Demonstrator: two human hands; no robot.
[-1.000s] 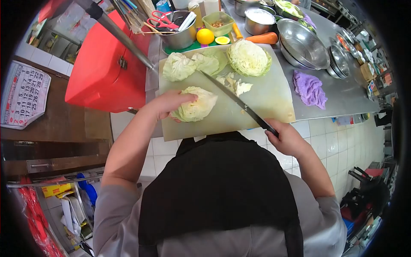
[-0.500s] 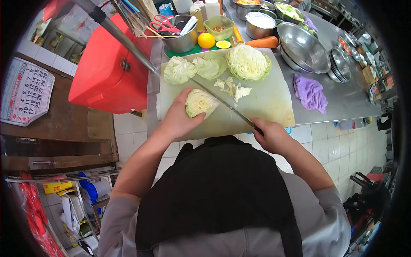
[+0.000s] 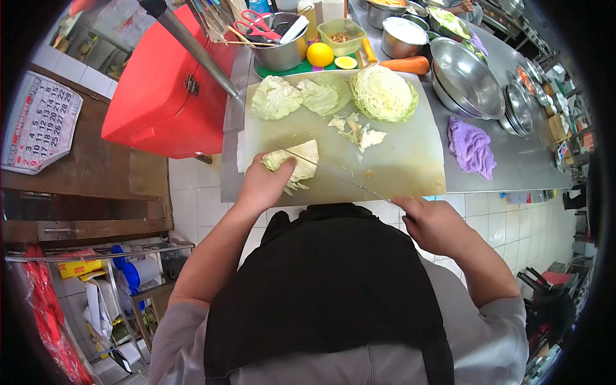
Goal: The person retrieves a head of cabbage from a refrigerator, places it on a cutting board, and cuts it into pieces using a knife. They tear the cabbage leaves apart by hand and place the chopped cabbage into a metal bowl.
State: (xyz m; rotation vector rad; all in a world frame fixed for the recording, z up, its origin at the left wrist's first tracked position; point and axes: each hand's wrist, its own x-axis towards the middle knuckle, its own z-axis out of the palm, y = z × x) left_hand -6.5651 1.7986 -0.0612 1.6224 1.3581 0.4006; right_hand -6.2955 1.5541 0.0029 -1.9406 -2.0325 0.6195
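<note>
1. The left hand (image 3: 266, 184) covers part of the cabbage piece (image 3: 305, 153).
2. The right hand (image 3: 433, 224) hides most of the handle of the knife (image 3: 350, 183).
3. The blade looks thin and blurred near its tip; whether it is into the cabbage piece or only above it cannot be told.
4. The blades of the scissors (image 3: 256, 25) are out of sight inside the pot (image 3: 285, 59).
5. The bits in the plastic tub (image 3: 346, 49) are too small to name.
6. The bottom edge cuts off the apron (image 3: 327, 289).
7. The top edge cuts off a person (image 3: 463, 7) beyond the bench (image 3: 523, 160).
</note>
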